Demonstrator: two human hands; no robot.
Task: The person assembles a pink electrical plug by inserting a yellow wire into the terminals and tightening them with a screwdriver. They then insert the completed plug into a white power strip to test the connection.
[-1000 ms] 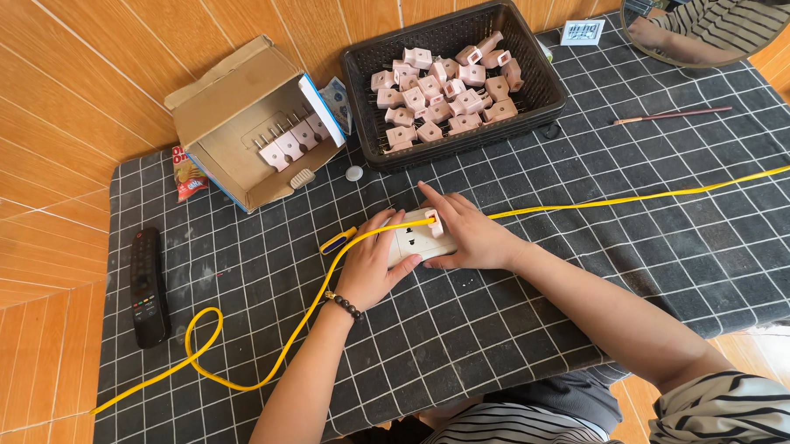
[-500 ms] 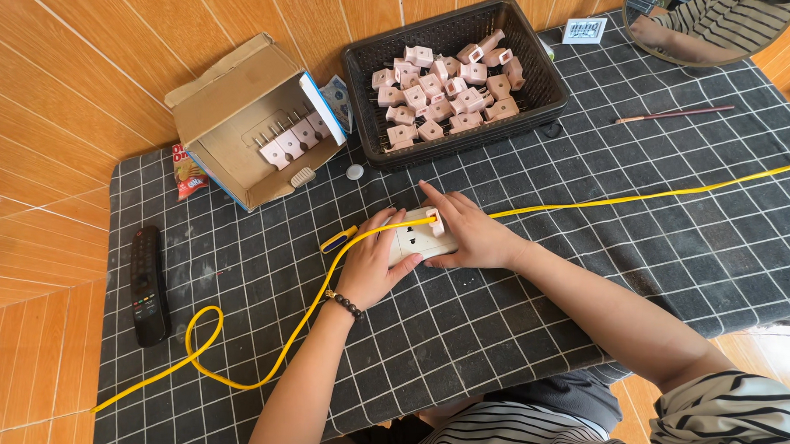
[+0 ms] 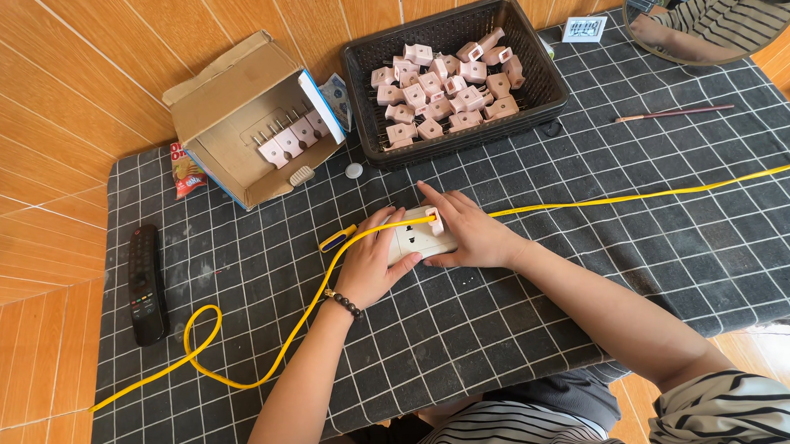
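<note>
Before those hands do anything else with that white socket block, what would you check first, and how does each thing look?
1. Left hand steadies the white socket block: ok, it holds the block's left side.
2. Right hand on the pink plug: ok, fingers are at it.
3. Plug fully seated in the block: cannot tell, fingers hide it.
4. Yellow cable free of snags: ok, it lies loose across the checked cloth.
5. More plugs within reach: ok, the black basket holds many.
6. Block lying flat: cannot tell, hands cover it.
</note>
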